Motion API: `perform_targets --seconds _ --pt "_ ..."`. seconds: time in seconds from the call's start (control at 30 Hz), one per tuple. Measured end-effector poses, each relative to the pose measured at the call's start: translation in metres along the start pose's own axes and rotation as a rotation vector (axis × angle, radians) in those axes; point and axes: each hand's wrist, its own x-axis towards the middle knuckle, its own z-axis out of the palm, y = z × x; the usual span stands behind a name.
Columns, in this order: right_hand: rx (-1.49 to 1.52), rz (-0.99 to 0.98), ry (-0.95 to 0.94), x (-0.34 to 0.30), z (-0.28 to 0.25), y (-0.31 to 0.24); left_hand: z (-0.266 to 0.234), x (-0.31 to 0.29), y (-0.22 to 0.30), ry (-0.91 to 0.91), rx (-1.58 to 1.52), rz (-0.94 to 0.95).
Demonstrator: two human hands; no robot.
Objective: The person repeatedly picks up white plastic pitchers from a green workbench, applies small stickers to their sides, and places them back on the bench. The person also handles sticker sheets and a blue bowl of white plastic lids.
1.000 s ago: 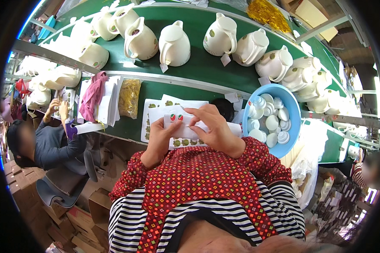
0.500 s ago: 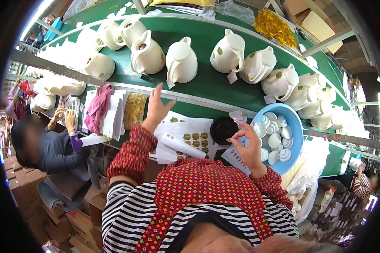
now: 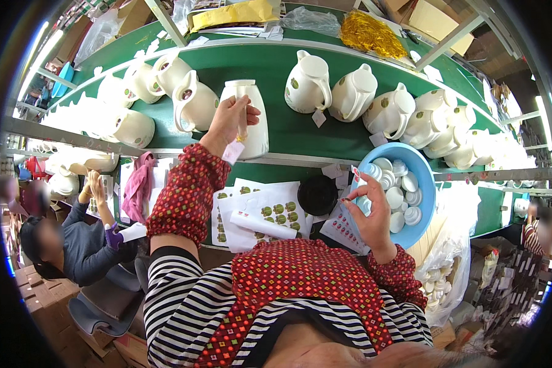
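Note:
My left hand (image 3: 235,121) is closed round the handle of a cream-white jug (image 3: 256,136), which is tilted. A paper tag (image 3: 232,152) hangs below that hand. My right hand (image 3: 374,214) is raised beside a blue basin, and a small red-and-white sticker (image 3: 355,174) clings at its fingertips. Under that hand lies a sheet of small red stickers (image 3: 342,228). White sheets of green-and-brown fruit decals (image 3: 281,211) lie in front of me, partly under a rolled white sheet (image 3: 262,224). Next to them is a round black dish (image 3: 317,195).
More white jugs (image 3: 307,83) line the green bench (image 3: 276,61) to left and right. White lids fill the blue basin (image 3: 428,205). A pink cloth (image 3: 140,184) lies on papers at left, near a seated co-worker (image 3: 98,245). A metal rail (image 3: 288,161) runs along the bench.
My left hand has reached forward and taken the jug by its handle; the jug has turned and tilted. My right hand stays near the basin with the sticker. The view has shifted slightly.

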Motion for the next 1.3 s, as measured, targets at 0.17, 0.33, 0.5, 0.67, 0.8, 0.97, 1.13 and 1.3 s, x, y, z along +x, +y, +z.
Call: perform_targets --seconds 0.17,0.33,0.5,0.67,0.8,0.97,1.13,1.3 --pt "0.591 -0.047 -0.171 0.006 0.001 -0.031 -0.011 -0.099 0.009 -0.561 -0.862 -0.168" --pt "0.571 -0.079 -0.486 0.001 0.015 -0.085 0.018 -0.185 -0.023 -0.407 -1.266 -0.578" --pt "0.409 -0.072 -0.641 -0.015 0.018 -0.086 0.034 -0.2 -0.034 -0.305 -1.063 -0.469" --pt "0.331 -0.092 -0.686 -0.026 0.02 -0.089 0.057 -0.21 -0.033 -0.272 -0.926 -0.524" --pt "0.185 -0.146 -0.802 -0.025 0.018 -0.095 0.069 -0.217 -0.03 -0.253 -0.845 -0.473" --pt "0.157 -0.122 -0.828 -0.027 0.024 -0.101 0.066 -0.213 -0.045 -0.31 -0.854 -0.439" --pt "0.064 -0.217 -0.815 -0.027 0.026 -0.101 0.077 -0.222 -0.03 -0.201 -0.813 -0.458" --pt "-0.028 -0.232 -0.783 -0.032 0.028 -0.095 0.074 -0.221 -0.032 -0.25 -0.878 -0.459"
